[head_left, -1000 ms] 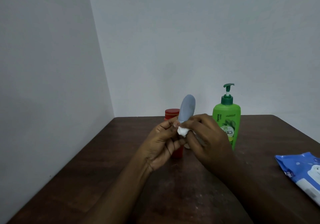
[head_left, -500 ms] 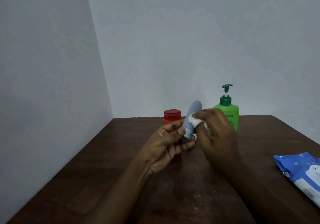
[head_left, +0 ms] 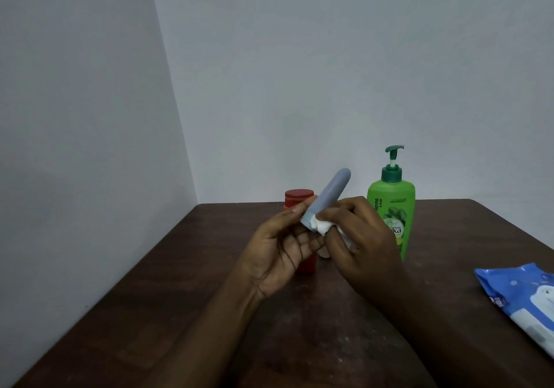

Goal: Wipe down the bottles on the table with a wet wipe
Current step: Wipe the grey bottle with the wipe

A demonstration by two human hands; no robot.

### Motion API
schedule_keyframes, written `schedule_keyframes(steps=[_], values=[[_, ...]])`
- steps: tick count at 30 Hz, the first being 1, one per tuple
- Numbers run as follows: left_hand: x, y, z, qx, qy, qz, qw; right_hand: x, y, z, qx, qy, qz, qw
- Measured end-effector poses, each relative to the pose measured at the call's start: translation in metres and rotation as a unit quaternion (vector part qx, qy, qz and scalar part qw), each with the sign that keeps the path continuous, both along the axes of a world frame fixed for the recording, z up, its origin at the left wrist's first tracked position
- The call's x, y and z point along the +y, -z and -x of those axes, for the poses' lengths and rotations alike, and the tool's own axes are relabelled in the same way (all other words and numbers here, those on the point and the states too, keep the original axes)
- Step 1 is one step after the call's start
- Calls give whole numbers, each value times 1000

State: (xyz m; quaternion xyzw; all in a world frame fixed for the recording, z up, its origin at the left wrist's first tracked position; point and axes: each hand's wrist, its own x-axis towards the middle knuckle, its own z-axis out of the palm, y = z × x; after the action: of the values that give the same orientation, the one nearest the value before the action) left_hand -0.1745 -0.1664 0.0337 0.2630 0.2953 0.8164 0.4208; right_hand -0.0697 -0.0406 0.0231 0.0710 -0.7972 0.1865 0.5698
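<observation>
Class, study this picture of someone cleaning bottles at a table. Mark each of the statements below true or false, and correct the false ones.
1. The left hand holds the grey bottle lifted off the table. True.
2. The right hand presses the white wet wipe against the grey bottle's top end. False: the wipe is at its lower end.
3. The green pump bottle lies on its side. False: it stands upright.
4. The red bottle stands behind the hands, partly hidden. True.
5. The blue wipes pack lies at the table's left edge. False: it lies at the right.
</observation>
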Motion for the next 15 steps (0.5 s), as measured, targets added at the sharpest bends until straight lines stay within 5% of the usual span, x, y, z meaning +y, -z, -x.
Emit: schedule_keyframes(steps=[10, 15], values=[[7, 5, -3, 109, -61, 53, 991, 12, -8, -6, 91, 89, 94, 987], [9, 5, 0, 95, -80, 12, 992, 8, -2, -1, 13, 31, 37, 999]])
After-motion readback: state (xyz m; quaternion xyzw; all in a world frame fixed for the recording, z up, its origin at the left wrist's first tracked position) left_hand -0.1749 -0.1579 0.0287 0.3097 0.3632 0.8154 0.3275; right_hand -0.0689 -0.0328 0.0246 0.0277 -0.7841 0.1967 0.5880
